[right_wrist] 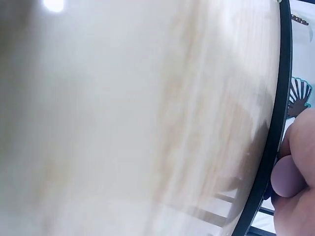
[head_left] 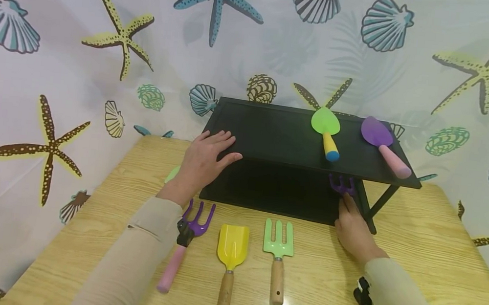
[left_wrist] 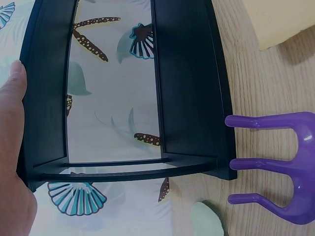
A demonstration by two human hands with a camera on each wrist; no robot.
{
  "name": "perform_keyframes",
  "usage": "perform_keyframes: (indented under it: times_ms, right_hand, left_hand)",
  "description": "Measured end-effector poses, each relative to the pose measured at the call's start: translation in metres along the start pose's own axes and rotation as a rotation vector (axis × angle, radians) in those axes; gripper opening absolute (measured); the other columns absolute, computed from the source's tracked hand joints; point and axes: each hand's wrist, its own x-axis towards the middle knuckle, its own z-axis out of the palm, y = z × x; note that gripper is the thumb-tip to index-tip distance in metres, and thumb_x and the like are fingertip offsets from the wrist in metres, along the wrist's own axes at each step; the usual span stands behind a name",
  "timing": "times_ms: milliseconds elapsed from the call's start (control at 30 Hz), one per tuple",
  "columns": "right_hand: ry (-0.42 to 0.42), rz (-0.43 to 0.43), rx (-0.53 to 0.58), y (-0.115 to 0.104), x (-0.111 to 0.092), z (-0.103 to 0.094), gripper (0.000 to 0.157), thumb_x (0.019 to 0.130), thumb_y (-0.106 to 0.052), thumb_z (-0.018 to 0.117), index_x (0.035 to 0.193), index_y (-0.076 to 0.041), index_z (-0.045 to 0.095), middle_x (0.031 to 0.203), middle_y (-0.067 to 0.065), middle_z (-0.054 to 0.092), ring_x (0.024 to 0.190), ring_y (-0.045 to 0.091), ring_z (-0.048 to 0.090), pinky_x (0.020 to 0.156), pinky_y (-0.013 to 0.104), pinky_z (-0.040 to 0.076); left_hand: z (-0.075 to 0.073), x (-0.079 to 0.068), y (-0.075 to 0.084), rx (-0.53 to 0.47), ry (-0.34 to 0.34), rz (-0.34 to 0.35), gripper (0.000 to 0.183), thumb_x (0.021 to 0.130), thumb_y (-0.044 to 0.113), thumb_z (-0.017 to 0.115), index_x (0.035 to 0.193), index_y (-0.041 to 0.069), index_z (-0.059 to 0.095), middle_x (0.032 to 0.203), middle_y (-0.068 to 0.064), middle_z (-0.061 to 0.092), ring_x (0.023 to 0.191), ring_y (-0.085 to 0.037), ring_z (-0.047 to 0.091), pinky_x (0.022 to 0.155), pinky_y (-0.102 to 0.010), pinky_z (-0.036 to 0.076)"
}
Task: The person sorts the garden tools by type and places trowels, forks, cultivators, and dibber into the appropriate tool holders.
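My left hand [head_left: 208, 161] rests with fingers extended on the top left end of a black two-tier shelf [head_left: 268, 132]. In the left wrist view, its thumb lies along the shelf's edge [left_wrist: 44, 98]. At the right end, my right hand [head_left: 354, 232] grips a purple hand fork [head_left: 342, 185] in the space over the lower tier. The fork's tines point toward the back, and most of its handle is hidden by the hand. A lilac handle end [right_wrist: 288, 177] shows within the fingers in the right wrist view.
On the top tier lie a green trowel [head_left: 326, 122] and a purple trowel [head_left: 376, 132]. In front of the shelf are another purple fork [head_left: 196, 225], a yellow scoop [head_left: 233, 244] and a green fork [head_left: 279, 246]. A pale green object [head_left: 172, 174] is partly hidden behind the left hand.
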Motion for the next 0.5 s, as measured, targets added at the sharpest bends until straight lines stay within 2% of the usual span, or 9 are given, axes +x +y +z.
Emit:
perform_keyframes:
  times_ms: [267, 500]
  right_hand:
    - [-0.127, 0.128, 0.025, -0.008, 0.003, -0.015, 0.051, 0.094, -0.006, 0.052, 0.139, 0.018, 0.041, 0.147, 0.041, 0.033, 0.135, 0.059, 0.034, 0.107, 0.074, 0.031]
    - [-0.082, 0.119, 0.018, -0.014, -0.001, -0.026, 0.051, 0.095, -0.013, 0.057, 0.136, 0.014, 0.045, 0.145, 0.039, 0.038, 0.133, 0.057, 0.037, 0.107, 0.071, 0.032]
  left_hand:
    - [0.001, 0.000, 0.002, 0.009, -0.006, 0.000, 0.061, 0.094, 0.053, 0.058, 0.143, 0.017, 0.054, 0.148, -0.003, 0.052, 0.143, -0.019, 0.044, 0.125, -0.042, 0.025]
    - [0.000, 0.000, 0.000, 0.009, -0.022, -0.007, 0.062, 0.094, 0.054, 0.057, 0.144, 0.018, 0.053, 0.149, -0.003, 0.051, 0.144, -0.018, 0.043, 0.125, -0.041, 0.024]
